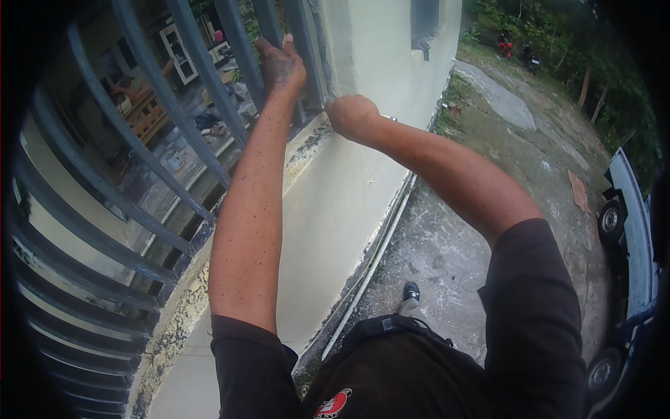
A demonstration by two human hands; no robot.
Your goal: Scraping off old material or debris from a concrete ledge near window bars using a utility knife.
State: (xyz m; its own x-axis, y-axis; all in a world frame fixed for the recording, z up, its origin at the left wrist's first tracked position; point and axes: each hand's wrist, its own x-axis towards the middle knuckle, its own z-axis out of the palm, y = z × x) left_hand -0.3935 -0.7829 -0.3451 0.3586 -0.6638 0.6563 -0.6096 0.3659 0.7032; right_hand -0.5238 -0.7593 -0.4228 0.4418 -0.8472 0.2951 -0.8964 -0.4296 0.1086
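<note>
Your fingers (269, 50) on the left hand (280, 66) are stretched out nearly straight, laid against one of the grey-blue window bars (241, 49) rather than curled round it; nothing is held in that hand. Your right hand (351, 115) is balled into a tight fist at the lower corner of the window, where the last bar meets the cream wall (363, 49). A small pale tip pokes out beside the knuckles, but you cannot tell from this head view what it is, or whether the fist is really closed on a tool.

The bars run as long, slanted lines from the sill (209, 265) up and away from you, so their long axis points ahead and to your right. The spot under your fist lies just right of and below your left fingers, the two hands near each other but apart. Your right hand is the nearer one to that corner; your left is higher on the bars.

Below you, a thin white pipe (370, 269) follows the foot of the wall along the concrete ground (447, 251), and a vehicle (628, 230) stands well off to the right.
</note>
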